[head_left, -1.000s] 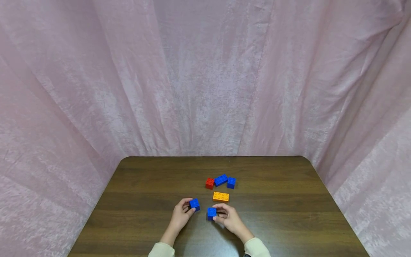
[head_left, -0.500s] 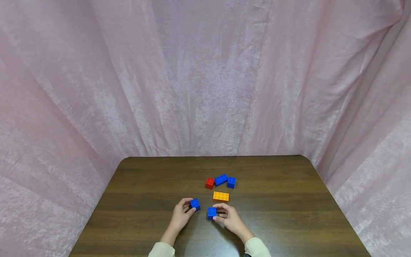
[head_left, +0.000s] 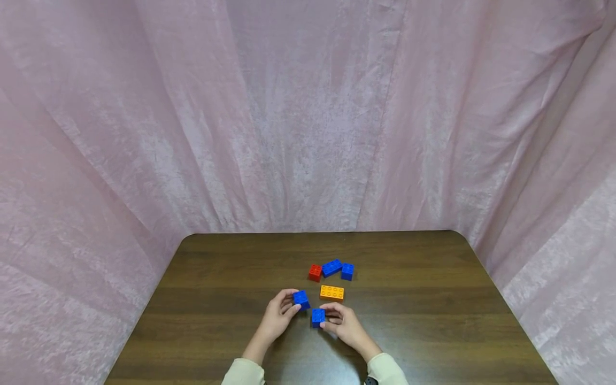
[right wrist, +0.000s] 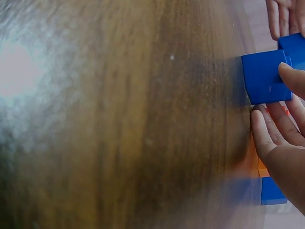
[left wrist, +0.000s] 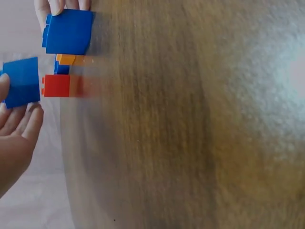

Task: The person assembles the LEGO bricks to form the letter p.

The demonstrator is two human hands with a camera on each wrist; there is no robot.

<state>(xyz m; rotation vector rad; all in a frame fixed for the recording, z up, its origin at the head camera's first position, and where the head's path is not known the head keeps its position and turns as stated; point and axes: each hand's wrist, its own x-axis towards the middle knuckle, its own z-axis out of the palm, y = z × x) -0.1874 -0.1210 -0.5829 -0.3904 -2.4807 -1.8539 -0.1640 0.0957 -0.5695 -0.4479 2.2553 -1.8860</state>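
In the head view, my left hand (head_left: pixel 278 315) pinches a square blue toy building brick (head_left: pixel 301 300) between thumb and fingers. The left wrist view shows that brick (left wrist: pixel 23 82) tilted and lifted off the tabletop. My right hand (head_left: pixel 345 324) grips a second square blue brick (head_left: pixel 318 317) by its sides, low at the table surface. The left hand's brick is just beyond and to the left of the right hand's one. From the right wrist, the right hand's brick (right wrist: pixel 264 78) partly covers the other blue brick (right wrist: pixel 295 47).
An orange long brick (head_left: pixel 332 292) lies just beyond the right hand. Farther back, a red square brick (head_left: pixel 315 272), a long blue brick (head_left: pixel 332 268) and a square blue brick (head_left: pixel 347 271) form a loose row. The brown wooden table (head_left: pixel 216 278) ends at a pink curtain (head_left: pixel 308 133).
My left hand has carried its blue brick to the right and a little away from me, closer to the other held brick. The right hand has stayed in place with its brick.
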